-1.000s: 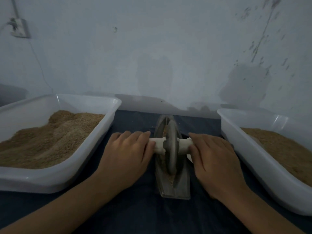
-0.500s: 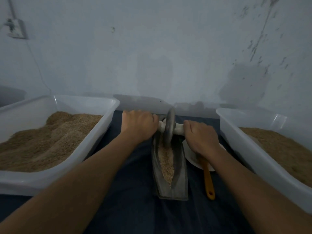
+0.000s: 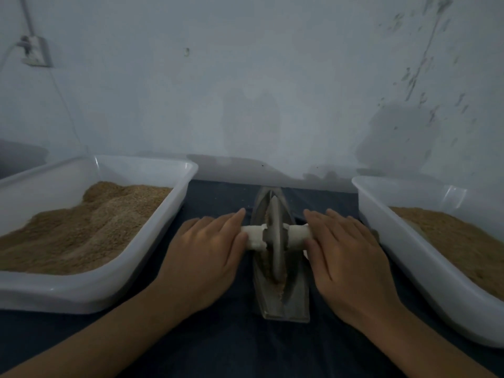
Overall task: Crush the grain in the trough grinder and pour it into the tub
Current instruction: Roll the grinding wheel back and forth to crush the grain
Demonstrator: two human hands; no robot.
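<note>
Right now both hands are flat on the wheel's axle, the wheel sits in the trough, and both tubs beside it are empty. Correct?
Not quite. In the head view the left tub and the right tub both hold brown grain. The rest stands: left hand and right hand lie flat on the axle, with the wheel in the trough.

My single head-worn camera looks forward and down from close above the dark tabletop (image 3: 223, 347), facing the pale wall (image 3: 272, 91) along its far edge.
</note>
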